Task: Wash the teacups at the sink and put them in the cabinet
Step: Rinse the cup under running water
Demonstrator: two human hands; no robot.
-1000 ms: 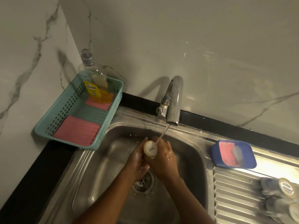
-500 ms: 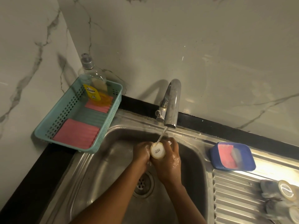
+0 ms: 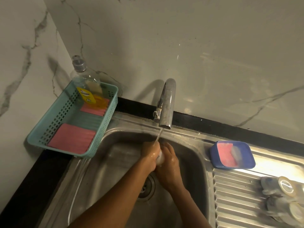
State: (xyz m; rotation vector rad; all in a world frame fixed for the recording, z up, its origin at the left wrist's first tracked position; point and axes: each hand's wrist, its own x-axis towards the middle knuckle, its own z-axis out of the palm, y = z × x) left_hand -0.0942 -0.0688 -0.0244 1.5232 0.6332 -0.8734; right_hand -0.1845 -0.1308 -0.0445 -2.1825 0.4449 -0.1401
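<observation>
A small white teacup (image 3: 160, 159) sits between both my hands over the steel sink (image 3: 102, 170), its base turned toward me. My left hand (image 3: 150, 156) wraps over its left side and top, hiding much of it. My right hand (image 3: 170, 163) grips it from the right. A thin stream of water falls from the tap (image 3: 166, 104) onto my left hand's knuckles just above the cup. Two more teacups (image 3: 279, 186) (image 3: 289, 209) lie on their sides on the ribbed drainboard at the far right.
A blue soap dish (image 3: 213, 155) with a pink scrub pad sits right of the basin. A teal basket (image 3: 74, 152) at the left holds pink sponges and a dish soap bottle (image 3: 87, 86). The drain (image 3: 147, 186) lies under my wrists. Marble walls close in behind and left.
My hands have turned the cup; its white base, fully showing before, is now mostly covered by my left hand. The view has tilted slightly, and the water keeps running.
</observation>
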